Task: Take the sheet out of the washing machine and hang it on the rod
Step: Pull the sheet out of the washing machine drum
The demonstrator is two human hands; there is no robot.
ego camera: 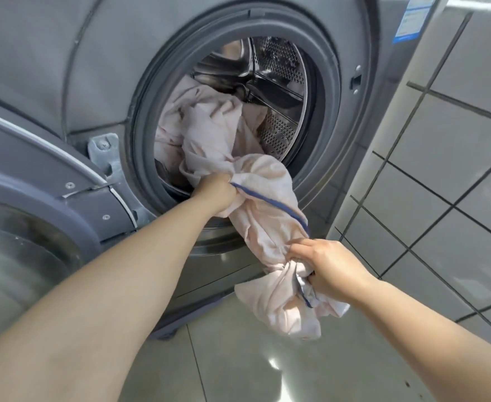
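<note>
While most of the pale pink sheet [209, 126] is bunched in the drum beyond my left hand [215, 195], which grips it at the door seal, my right hand [325, 268] clutches the pulled-out end, so it runs diagonally between my 2 hands.

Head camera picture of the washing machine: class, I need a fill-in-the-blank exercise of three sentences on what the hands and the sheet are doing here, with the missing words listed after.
1. The pale pink sheet has a thin ____ line along its edge.
2. Both the left hand and the right hand ____ the sheet.
3. The washing machine door stands ____.

Missing words: blue; grip; open
</note>
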